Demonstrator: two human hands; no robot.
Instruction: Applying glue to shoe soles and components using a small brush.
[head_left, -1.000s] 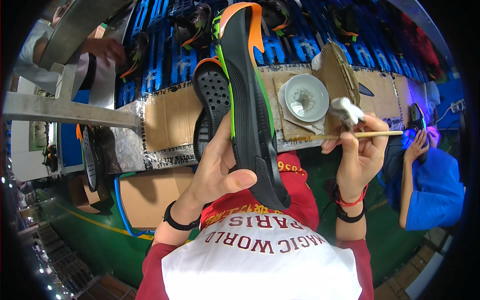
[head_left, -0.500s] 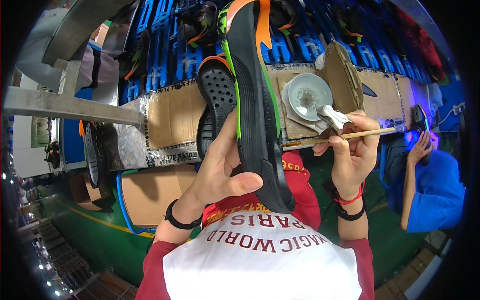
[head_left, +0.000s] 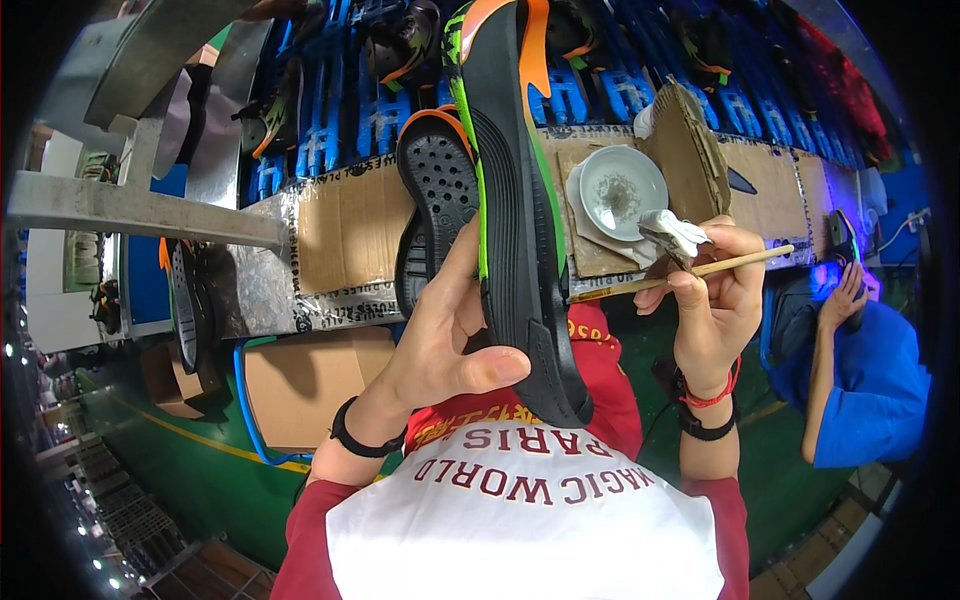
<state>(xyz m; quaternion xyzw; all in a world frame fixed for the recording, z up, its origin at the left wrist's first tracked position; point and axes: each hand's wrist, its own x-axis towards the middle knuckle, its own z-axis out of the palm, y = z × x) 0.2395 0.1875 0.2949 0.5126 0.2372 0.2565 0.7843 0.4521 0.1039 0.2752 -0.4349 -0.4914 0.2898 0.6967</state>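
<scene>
A black-soled shoe (head_left: 515,190) with green and orange trim stands on end before me, its side wall toward me. My left hand (head_left: 430,350) is closed around its lower part, thumb toward the heel or toe end; I cannot tell which. My right hand (head_left: 715,310) pinches a thin brush (head_left: 755,260) with a pale wooden handle. The brush's tip is at the sole's right edge; whether it touches cannot be made out. A crumpled white cloth with a dark flat piece (head_left: 675,230) is also held in the right fingers. Behind the shoe, a white bowl (head_left: 655,185) holds some cloudy residue.
Black perforated soles (head_left: 437,175) of other shoes lean left of mine. Cardboard (head_left: 350,240) covers the bench, with a bent cardboard piece (head_left: 690,160) by the bowl. Blue racks (head_left: 320,120) carry shoes behind. A metal frame (head_left: 150,212) stands left; a co-worker in blue (head_left: 865,380) sits right.
My right hand has shifted slightly right, and the brush now slants more, its tip slightly lower. The shoe has moved a little right with my left hand.
</scene>
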